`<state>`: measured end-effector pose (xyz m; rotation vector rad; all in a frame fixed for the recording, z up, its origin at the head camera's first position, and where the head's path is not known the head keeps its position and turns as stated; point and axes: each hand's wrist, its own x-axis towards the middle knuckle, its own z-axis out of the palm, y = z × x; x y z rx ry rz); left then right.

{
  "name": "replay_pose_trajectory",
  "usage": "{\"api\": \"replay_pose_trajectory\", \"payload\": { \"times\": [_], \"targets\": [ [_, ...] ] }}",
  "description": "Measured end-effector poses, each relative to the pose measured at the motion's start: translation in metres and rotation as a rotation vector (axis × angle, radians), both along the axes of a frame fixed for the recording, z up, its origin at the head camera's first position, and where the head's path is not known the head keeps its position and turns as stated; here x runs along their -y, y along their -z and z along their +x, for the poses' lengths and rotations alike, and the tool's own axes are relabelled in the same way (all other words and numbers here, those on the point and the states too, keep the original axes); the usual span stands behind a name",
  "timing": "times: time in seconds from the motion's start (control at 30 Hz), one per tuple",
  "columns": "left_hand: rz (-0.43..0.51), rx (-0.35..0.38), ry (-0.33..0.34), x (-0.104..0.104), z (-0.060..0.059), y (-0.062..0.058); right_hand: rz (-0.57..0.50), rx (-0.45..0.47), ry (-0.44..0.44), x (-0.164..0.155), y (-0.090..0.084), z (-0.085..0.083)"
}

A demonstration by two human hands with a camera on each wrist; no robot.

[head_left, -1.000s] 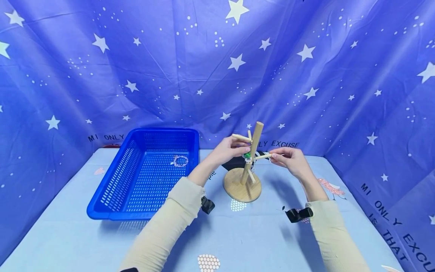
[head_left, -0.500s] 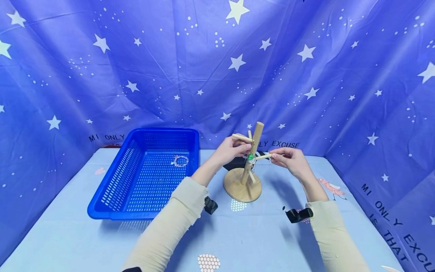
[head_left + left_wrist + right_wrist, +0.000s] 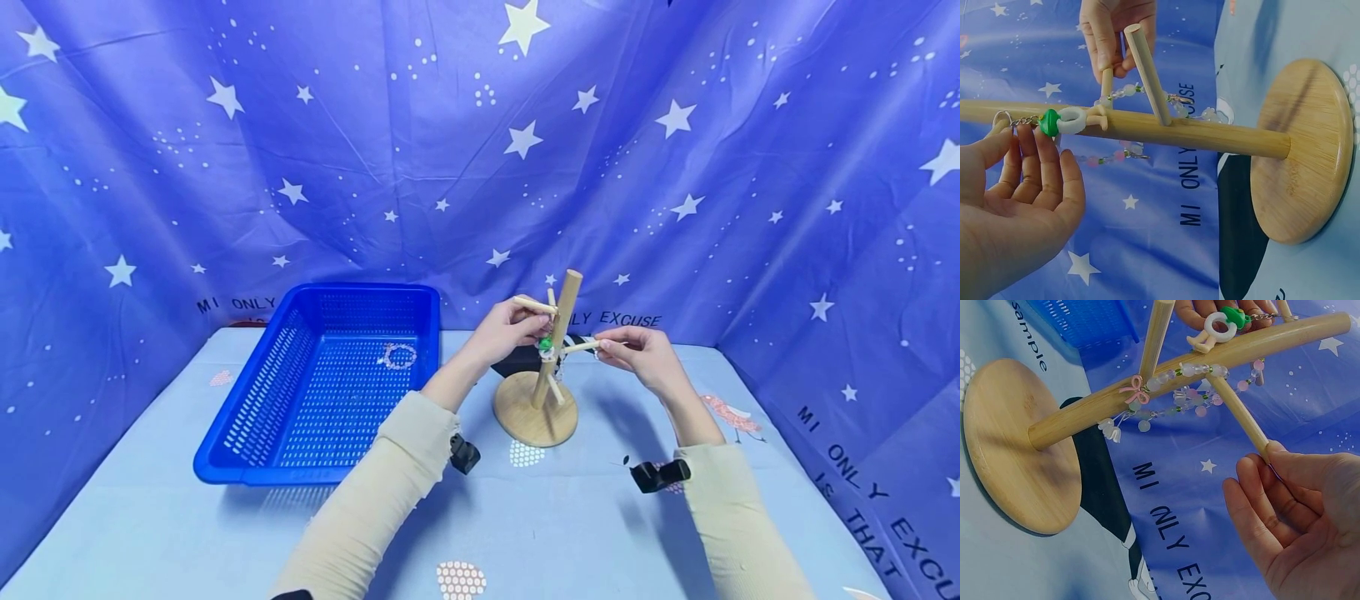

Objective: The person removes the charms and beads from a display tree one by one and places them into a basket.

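Observation:
A wooden jewelry stand (image 3: 566, 304) with a round base and several pegs stands on the table. My left hand (image 3: 502, 333) is at its upper left peg (image 3: 534, 305). Its thumb and fingers pinch a keychain near the metal ring (image 3: 1002, 119), which looks to be around that peg. Below them hangs the keychain's green and white figure (image 3: 1050, 123), with small legs. My right hand (image 3: 637, 352) pinches the tip of the right peg (image 3: 1241, 412) between thumb and fingers. Beaded bracelets (image 3: 1188, 370) with pink and clear beads and a pink bow hang on the stand.
To the left is a blue perforated basket (image 3: 258, 479) with a beaded bracelet (image 3: 401, 357) inside. A light blue patterned cloth (image 3: 555, 533) covers the table. Behind hangs a blue star-printed curtain (image 3: 420, 150).
The left hand shifted slightly right. The keychain's green figure swung right toward the post, then back left. The right hand has kept its hold on the peg.

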<state>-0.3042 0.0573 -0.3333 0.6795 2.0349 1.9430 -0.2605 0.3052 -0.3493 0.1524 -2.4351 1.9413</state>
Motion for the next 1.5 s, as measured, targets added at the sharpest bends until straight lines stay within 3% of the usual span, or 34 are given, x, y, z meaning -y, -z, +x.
{"api": "replay_pose_trajectory", "payload": {
  "times": [0.83,1.5],
  "targets": [
    [0.001,0.023,-0.079,0.028,0.000,-0.009,0.018,0.028,0.008,0.002,-0.003,0.003],
    [0.074,0.019,-0.095,0.050,0.002,-0.014,0.029,0.038,0.022,0.004,-0.004,0.004]
  ]
}}
